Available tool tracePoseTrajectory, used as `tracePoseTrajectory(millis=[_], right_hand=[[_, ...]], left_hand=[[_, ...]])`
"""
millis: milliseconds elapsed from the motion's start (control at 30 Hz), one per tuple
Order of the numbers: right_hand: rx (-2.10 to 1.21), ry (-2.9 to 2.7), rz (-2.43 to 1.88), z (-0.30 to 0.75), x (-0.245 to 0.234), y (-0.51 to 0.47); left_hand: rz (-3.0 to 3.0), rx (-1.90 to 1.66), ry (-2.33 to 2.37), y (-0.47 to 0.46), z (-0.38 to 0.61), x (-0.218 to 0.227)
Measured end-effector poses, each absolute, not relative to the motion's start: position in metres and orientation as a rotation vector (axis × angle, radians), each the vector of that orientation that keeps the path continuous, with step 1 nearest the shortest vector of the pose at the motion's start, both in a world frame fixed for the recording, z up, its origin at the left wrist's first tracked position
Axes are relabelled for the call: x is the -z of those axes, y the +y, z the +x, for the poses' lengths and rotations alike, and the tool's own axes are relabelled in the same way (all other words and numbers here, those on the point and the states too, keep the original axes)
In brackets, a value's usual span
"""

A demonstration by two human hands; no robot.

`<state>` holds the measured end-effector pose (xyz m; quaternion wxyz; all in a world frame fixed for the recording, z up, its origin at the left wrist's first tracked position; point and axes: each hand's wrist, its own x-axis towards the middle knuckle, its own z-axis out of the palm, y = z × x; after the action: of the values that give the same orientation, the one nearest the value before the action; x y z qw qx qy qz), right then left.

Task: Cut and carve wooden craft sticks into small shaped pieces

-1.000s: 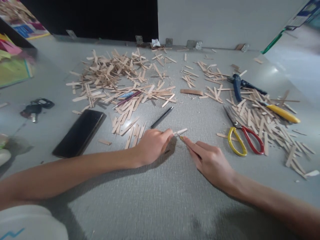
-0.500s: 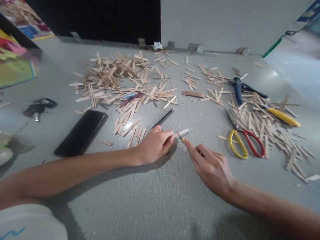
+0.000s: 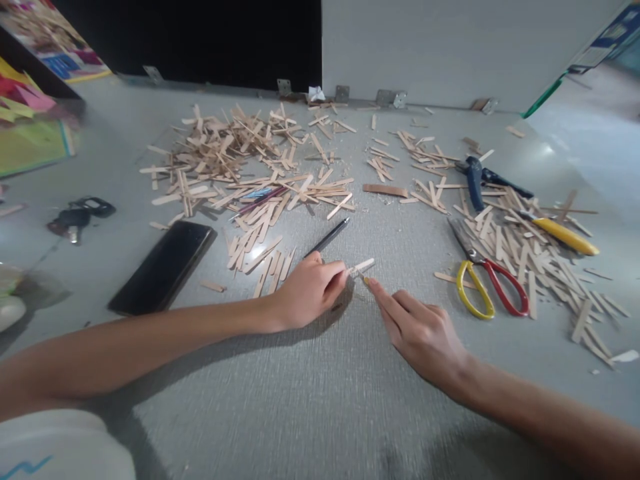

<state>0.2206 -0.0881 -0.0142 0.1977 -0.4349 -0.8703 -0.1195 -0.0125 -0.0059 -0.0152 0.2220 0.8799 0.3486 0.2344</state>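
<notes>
Pinched in my left hand (image 3: 315, 287) is a wooden craft stick (image 3: 364, 265), its free end pointing right. My right hand (image 3: 423, 333) is closed around a small cutting tool with a yellow front, probably a craft knife (image 3: 365, 279). Its thin blade meets the stick close to my left fingertips; most of the handle is hidden under my fingers. Just beyond my left hand lies a black pen (image 3: 327, 237). Several cut stick pieces (image 3: 273, 267) lie to the left of that hand.
A phone (image 3: 164, 267) and keys (image 3: 80, 217) lie at the left. A large pile of craft sticks (image 3: 225, 147) spreads at the back. On the right are scissors (image 3: 475, 257), blue-handled pliers (image 3: 475, 183), a yellow-handled tool (image 3: 565, 235) and more sticks (image 3: 525, 257).
The stick's free end and the blade have shifted very slightly left. Both hands keep their grip, and the things on the table stay where they were.
</notes>
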Motion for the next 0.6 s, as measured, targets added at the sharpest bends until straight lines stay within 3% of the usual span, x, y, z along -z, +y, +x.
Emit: tracePoseTrajectory(millis=[333, 600], right_hand=[[0.120, -2.406, -1.182, 0.221, 0.012, -0.085], [-0.430, -2.201, -1.207, 0.223, 0.006, -0.075]], left_hand=[[2.494, -0.645, 0.942, -0.007, -0.015, 0.018], [2.571, -0.708, 0.925, -0.007, -0.016, 0.023]])
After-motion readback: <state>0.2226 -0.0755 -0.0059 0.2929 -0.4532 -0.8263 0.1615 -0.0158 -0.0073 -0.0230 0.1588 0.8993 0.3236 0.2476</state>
